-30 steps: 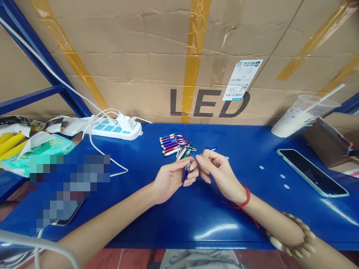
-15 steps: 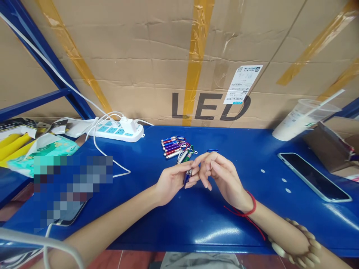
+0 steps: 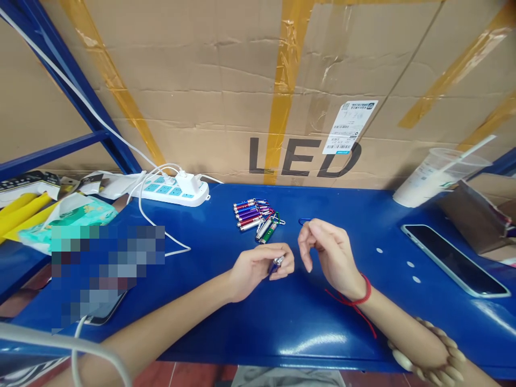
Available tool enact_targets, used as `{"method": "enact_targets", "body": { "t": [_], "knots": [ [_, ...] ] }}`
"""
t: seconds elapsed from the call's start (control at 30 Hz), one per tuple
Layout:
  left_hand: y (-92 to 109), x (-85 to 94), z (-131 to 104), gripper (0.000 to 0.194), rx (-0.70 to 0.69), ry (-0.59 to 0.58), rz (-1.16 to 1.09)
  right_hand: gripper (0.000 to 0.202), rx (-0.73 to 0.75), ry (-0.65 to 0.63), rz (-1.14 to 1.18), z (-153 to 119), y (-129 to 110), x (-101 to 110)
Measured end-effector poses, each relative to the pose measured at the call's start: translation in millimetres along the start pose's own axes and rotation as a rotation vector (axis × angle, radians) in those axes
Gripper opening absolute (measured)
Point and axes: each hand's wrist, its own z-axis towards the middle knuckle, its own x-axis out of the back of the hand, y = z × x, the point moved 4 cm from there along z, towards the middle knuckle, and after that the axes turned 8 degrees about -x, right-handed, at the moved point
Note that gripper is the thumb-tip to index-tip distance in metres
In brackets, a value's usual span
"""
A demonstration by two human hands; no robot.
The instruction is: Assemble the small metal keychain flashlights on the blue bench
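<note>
My left hand (image 3: 258, 269) is closed around a small blue keychain flashlight (image 3: 274, 265), its silver end showing between thumb and fingers. To its right, my right hand (image 3: 332, 255) hovers with loosely bent fingers, and I see nothing held in it. A blue carabiner clip (image 3: 305, 221) lies on the table just behind the right fingertips, partly covered by them. Beyond my left hand is a row of keychain flashlights (image 3: 249, 216) in blue, purple, red and silver with clips attached. A green one (image 3: 269, 233) lies at the row's near end.
A white power strip (image 3: 177, 193) with cables sits at the back left, near a teal tissue pack (image 3: 76, 217). On the right are a phone (image 3: 455, 260), a plastic cup (image 3: 423, 185) and an open carton (image 3: 463, 215). Behind the blue table (image 3: 242, 333) stands a large cardboard box (image 3: 209, 97).
My hands have moved apart; the right fingers have left the flashlight in my left hand. The left hand has dropped slightly toward me, still holding it. The view has shifted a little.
</note>
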Motion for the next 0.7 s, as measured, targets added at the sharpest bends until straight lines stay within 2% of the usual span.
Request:
{"method": "enact_targets", "body": {
  "t": [0.13,0.43,0.7],
  "knots": [
    [-0.4,-1.0,-0.4,0.016,-0.007,-0.017,-0.052,0.03,-0.01,-0.014,-0.062,0.6,3.0,-2.0],
    [0.7,-3.9,-2.5,0.017,-0.071,-0.139,-0.128,0.032,-0.03,-0.015,-0.072,-0.2,5.8,-4.0],
    [3.2,-2.9,-5.2,0.026,-0.008,-0.205,-0.263,0.032,-0.039,-0.025,-0.073,-0.5,8.8,-4.4]
  ]
}}
